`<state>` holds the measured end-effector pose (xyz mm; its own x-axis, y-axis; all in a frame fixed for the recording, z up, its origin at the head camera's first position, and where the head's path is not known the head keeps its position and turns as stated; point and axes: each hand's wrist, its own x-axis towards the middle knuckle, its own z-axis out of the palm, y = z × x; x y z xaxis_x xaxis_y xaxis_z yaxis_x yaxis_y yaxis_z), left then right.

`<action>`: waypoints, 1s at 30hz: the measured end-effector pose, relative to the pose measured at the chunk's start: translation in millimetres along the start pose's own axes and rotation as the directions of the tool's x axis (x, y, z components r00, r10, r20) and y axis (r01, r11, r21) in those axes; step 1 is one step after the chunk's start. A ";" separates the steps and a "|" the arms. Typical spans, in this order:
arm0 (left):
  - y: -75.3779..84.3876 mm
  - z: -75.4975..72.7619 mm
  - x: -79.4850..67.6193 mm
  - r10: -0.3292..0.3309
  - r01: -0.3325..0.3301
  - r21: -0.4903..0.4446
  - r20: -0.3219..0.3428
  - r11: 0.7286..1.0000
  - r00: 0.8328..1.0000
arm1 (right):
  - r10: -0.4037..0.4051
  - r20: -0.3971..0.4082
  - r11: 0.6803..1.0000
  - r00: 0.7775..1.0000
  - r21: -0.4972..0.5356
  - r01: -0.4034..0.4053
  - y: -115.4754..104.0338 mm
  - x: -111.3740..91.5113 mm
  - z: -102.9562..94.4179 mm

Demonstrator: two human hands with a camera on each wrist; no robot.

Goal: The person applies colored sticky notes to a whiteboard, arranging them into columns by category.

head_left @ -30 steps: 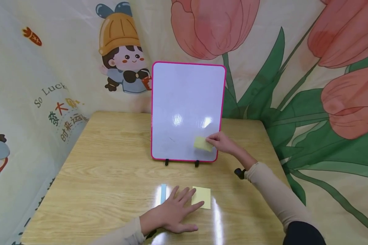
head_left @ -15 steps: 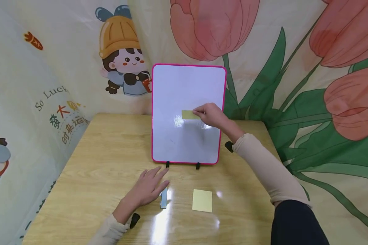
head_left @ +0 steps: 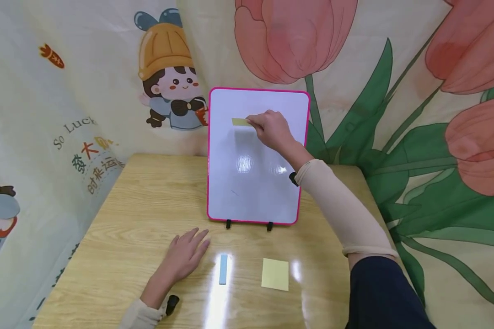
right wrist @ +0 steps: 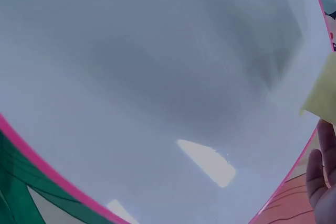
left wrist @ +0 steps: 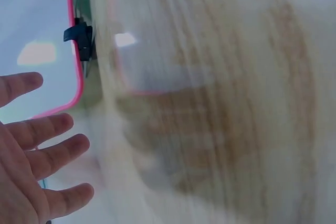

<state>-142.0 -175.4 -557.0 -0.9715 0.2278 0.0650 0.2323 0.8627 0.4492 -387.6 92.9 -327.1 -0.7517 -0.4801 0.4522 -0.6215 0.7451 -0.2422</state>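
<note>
My right hand (head_left: 272, 130) pinches a yellow sticky note (head_left: 240, 122) by its right end, in front of the upper part of a pink-edged whiteboard (head_left: 255, 192). In the right wrist view the sticky note (right wrist: 324, 92) shows at the right edge, with a shadow on the board beside it. My left hand (head_left: 184, 252) is held low over the table, left of a narrow blue strip (head_left: 223, 269), its fingers spread and holding nothing. The left wrist view shows those fingers (left wrist: 58, 156) extended near the board's lower corner.
A yellow sticky pad or note (head_left: 275, 274) lies on the wooden table (head_left: 148, 192), right of the blue strip. Black stand feet (head_left: 269, 226) support the whiteboard. Behind it hangs a printed cloth (head_left: 346, 55) with tulips and a cartoon figure.
My right hand has lifted the yellow sticky note from the board's lower right to its upper part. My left hand has moved left, off the yellow square and away from the blue strip.
</note>
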 end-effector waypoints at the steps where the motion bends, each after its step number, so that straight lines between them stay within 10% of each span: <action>1: -0.4 0.8 -1.4 -0.002 0.002 -0.006 0.004 1.000 1.000 | -0.019 -0.029 1.000 0.999 -0.006 0.019 -0.1 2.0 1.6; 13: -2.8 1.3 -7.5 -0.024 0.025 -0.037 0.032 0.999 0.999 | -0.198 -0.201 0.978 0.959 -0.104 0.180 -2.7 14.3 33.2; 30: -10.4 -18.4 18.3 0.023 -0.022 -0.034 0.025 0.999 0.999 | -0.169 -0.094 0.978 0.981 -0.138 0.155 8.1 -3.0 65.7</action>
<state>-163.0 -188.4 -544.1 -0.9645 0.2587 0.0526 0.2518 0.8418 0.4774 -404.9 69.9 -386.9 -0.6118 -0.5530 0.5656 -0.6941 0.7182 -0.0487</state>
